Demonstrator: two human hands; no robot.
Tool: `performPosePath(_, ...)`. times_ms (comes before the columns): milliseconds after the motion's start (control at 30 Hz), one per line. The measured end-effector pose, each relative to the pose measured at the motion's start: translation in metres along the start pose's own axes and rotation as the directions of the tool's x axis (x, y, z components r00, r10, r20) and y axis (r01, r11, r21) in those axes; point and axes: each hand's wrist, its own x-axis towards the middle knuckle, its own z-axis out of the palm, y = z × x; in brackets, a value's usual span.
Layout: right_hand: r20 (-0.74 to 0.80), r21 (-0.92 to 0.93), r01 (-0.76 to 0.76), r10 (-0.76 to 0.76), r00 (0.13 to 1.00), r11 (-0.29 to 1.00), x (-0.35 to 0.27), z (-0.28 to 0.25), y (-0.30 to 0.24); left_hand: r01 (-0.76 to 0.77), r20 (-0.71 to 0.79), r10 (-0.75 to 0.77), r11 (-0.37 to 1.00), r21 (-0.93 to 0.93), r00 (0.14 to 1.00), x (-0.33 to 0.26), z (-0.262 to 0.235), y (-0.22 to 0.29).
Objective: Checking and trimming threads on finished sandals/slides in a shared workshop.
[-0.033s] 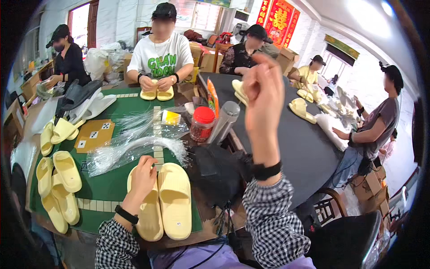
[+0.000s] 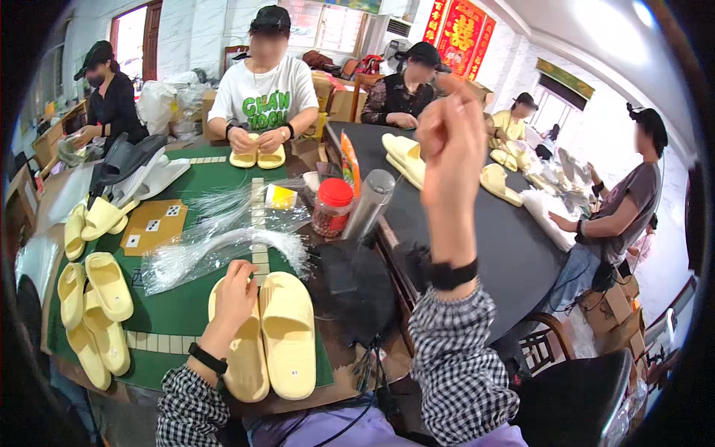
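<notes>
A pair of pale yellow slippers stands on the green mat in front of me, the right slipper (image 2: 289,339) beside the left slipper (image 2: 247,365). My left hand (image 2: 235,292) lies over the left slipper's strap, fingers bent and pinched together near its front; what they grip is too small to make out. High above the table's right side, my right hand (image 2: 451,153) is raised with its fingers curled together. Motion blurs its fingertips, and anything between them cannot be seen. Just beyond the slippers, thin white plastic strands (image 2: 264,240) lie on a clear plastic bag (image 2: 167,272).
More yellow slippers (image 2: 108,331) lie at the left, near brown cardboard (image 2: 158,227). A red-lidded jar (image 2: 333,208), a clear tumbler (image 2: 370,201) and a black bag (image 2: 354,276) stand along the right. Co-workers sit around, one across handling slippers (image 2: 257,153); a dark table (image 2: 477,253) adjoins.
My raised right hand has shifted slightly right and down. The left hand stays at the left slipper's strap, and the whole view has moved a little.
</notes>
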Motion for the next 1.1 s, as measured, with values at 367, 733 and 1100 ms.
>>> performPosePath(367,-0.409,-0.280,-0.540,0.410,0.815,0.794,0.067,-0.214,0.088,-0.129,0.006,0.128,0.990,0.058,0.992,-0.005,0.000,-0.012)
performPosePath(733,-0.614,-0.221,-0.876,0.636,0.467,0.429,0.003,-0.338,0.196,-0.076,0.104,0.073,0.997,0.020,0.992,-0.018,-0.037,0.055)
performPosePath(1100,-0.633,-0.073,-0.874,0.655,0.413,0.480,0.019,-0.348,0.229,-0.018,0.382,-0.078,0.971,0.240,0.921,-0.078,-0.050,0.087)
